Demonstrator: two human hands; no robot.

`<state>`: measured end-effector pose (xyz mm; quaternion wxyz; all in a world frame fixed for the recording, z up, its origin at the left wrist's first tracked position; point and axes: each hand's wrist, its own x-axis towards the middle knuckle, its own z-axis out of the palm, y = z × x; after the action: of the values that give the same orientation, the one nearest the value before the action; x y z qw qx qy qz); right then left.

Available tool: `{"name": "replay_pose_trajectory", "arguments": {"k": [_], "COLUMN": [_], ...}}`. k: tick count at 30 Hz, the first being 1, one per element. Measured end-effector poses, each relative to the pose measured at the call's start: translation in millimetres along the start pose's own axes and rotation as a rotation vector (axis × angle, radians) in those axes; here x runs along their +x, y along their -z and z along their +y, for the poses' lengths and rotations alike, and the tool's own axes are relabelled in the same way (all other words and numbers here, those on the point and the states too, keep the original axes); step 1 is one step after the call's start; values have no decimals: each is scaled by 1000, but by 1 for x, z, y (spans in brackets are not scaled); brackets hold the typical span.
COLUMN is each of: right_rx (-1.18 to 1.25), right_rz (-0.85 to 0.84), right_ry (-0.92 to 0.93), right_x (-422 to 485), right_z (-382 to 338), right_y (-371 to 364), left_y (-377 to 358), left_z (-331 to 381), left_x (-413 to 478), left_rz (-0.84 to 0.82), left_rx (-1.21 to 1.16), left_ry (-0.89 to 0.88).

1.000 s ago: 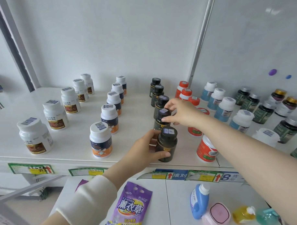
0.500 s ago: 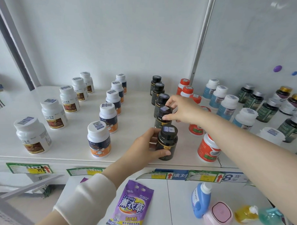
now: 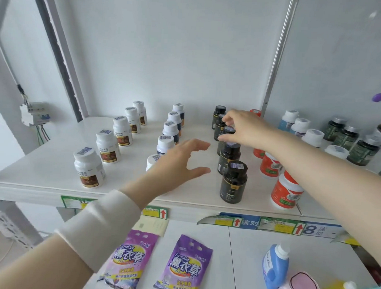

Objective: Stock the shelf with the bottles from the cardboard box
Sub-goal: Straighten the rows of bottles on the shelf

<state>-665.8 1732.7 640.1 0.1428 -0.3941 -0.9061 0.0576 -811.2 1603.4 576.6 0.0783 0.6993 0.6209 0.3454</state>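
Note:
A row of black bottles runs front to back on the white shelf. The front black bottle stands alone near the shelf edge, with a second one right behind it. My left hand hovers just left of these two with fingers spread, holding nothing. My right hand reaches over the row, its thumb and fingers pinching the cap of a third black bottle farther back. The cardboard box is not in view.
Two rows of white bottles stand on the left of the shelf, red bottles and green ones on the right. A metal post rises behind. The lower shelf holds lavender bags and a blue detergent bottle.
My left hand has let go of the front black bottle and drawn back to the left, open. My right hand has shifted from the second bottle to one farther back.

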Motion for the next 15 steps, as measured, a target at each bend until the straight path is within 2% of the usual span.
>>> {"name": "replay_pose_trajectory", "arguments": {"k": [4, 7, 12, 15], "right_rx": [-111, -154, -55, 134], "right_rz": [7, 1, 4, -33], "right_ry": [27, 26, -1, -66], "right_x": [1, 2, -13, -31], "right_z": [-31, -54, -81, -88], "right_y": [2, 0, -13, -30], "left_y": [59, 92, 111, 108], "left_z": [-15, -34, -65, -77], "left_x": [4, 9, 22, 32], "left_rz": [-19, -77, -206, -248], "left_rx": [271, 385, 396, 302], "left_ry": [-7, -5, -24, -14]}}
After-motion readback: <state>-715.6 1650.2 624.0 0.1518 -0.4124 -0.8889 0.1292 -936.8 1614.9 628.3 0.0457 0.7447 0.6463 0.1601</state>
